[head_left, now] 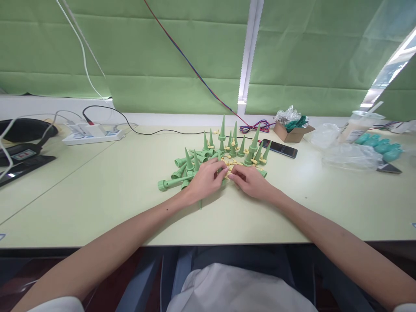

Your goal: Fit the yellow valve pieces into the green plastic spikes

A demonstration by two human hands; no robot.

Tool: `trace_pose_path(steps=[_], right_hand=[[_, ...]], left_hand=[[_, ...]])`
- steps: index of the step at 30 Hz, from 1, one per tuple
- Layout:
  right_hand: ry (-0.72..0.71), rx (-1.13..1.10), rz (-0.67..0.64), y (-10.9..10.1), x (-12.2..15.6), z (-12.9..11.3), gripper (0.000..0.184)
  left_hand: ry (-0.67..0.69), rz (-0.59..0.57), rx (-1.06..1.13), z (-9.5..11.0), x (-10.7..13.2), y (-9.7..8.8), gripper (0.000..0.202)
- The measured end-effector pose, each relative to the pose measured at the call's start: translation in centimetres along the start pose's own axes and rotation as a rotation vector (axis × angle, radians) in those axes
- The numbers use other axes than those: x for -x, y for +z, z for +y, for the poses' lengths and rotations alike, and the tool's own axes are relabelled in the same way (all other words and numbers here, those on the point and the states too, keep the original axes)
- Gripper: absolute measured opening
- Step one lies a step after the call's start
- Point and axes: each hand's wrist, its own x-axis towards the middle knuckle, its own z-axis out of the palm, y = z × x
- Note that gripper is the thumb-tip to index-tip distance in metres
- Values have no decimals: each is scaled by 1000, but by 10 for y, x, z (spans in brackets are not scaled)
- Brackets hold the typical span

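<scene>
My left hand point(208, 178) and my right hand point(252, 181) meet over the middle of the table, both closed in a pinch with fingertips nearly touching. A small yellow plastic part point(229, 172) shows between them; its exact shape is too small to tell. Just beyond the fingertips lie more loose yellow parts point(231, 162). Green plastic watering spikes point(172, 183) are heaped beside and partly under my left hand. Behind my hands, several green spikes point(222, 130) stand point up, some with yellow pieces fitted on their sides. A few more upright spikes point(254, 145) stand behind my right hand.
A black phone point(279, 148) lies behind the spikes at right, near a small cardboard box point(290, 132). Farther right are a drink cup point(355, 126), plastic bags point(352, 157) and teal objects point(381, 146). A power strip point(94, 136) with cables sits at left.
</scene>
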Motion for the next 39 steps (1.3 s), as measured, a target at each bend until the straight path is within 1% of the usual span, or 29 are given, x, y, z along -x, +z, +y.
trace_pose_path(steps=[10, 16, 18, 22, 25, 33, 39], right_hand=[[-16, 24, -25, 0, 0, 0, 38], [-11, 42, -1, 0, -1, 0, 41], [7, 26, 11, 0, -1, -1, 39], [17, -64, 21, -1, 0, -3, 19], [4, -99, 11, -1, 1, -3, 14], [-13, -95, 15, 0, 0, 0, 15], [-20, -31, 21, -1, 0, -1, 19]], left_hand=[[7, -1, 9, 0, 0, 0, 25], [0, -1, 14, 0, 0, 0, 25], [-6, 5, 11, 0, 0, 0, 25], [-25, 18, 2, 0, 0, 0, 25], [-30, 22, -4, 0, 0, 0, 25], [-10, 8, -2, 0, 0, 0, 25], [0, 5, -5, -1, 0, 1, 25]])
